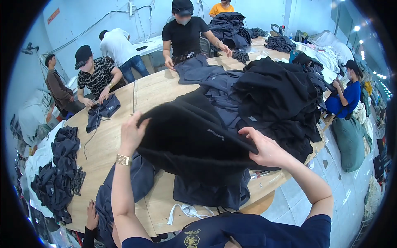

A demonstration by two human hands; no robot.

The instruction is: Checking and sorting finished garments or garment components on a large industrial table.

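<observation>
A black garment (182, 132) is stretched wide between my two hands above the table, its opening facing me and a small light mark inside. My left hand (134, 133), below a gold bracelet (123, 160), pinches its left edge. Gripping the opposite edge is my right hand (264, 148), thumb and fingers closed on the cloth. Under it, a dark grey garment (211, 194) lies near the table's front edge. Another grey piece (132, 182) spreads out by my left forearm. The exact kind of the held garment cannot be made out.
A tall heap of black garments (277, 91) fills the table's right side. Dark clothes (60, 173) are piled at left. A white mask (190, 211) lies near my body. Two co-workers handle cloth across the wooden table (153, 91); another person's hand (92, 215) rests at lower left.
</observation>
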